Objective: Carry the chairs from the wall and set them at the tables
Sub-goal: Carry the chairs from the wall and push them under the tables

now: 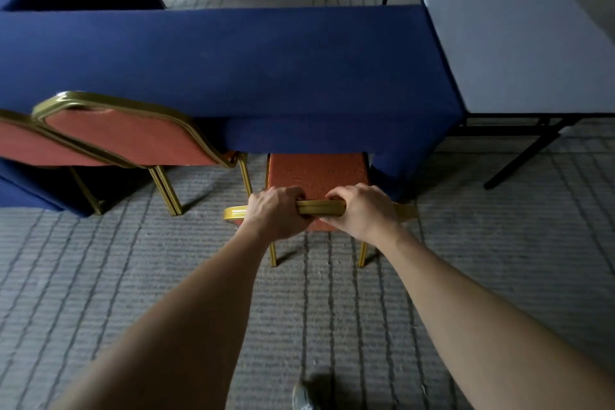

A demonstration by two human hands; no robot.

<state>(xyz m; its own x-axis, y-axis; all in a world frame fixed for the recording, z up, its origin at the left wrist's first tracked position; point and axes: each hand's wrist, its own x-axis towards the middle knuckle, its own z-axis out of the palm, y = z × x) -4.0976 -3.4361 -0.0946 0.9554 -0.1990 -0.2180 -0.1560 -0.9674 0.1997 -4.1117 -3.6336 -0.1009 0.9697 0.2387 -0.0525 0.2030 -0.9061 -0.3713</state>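
Observation:
A gold-framed chair with an orange-red seat (317, 173) stands on the carpet, its seat pushed partly under the blue-clothed table (233, 70). My left hand (274, 211) and my right hand (361, 210) both grip the gold top rail of its backrest, side by side, fingers curled over the rail. Its two rear legs touch the floor below my wrists.
Two more red chairs (133, 133) sit tucked at the same table to the left, backs overlapping. A bare grey table (519, 27) on black folding legs stands at the right. Another blue table fills the top left corner. My shoe (304, 396) is on the striped carpet.

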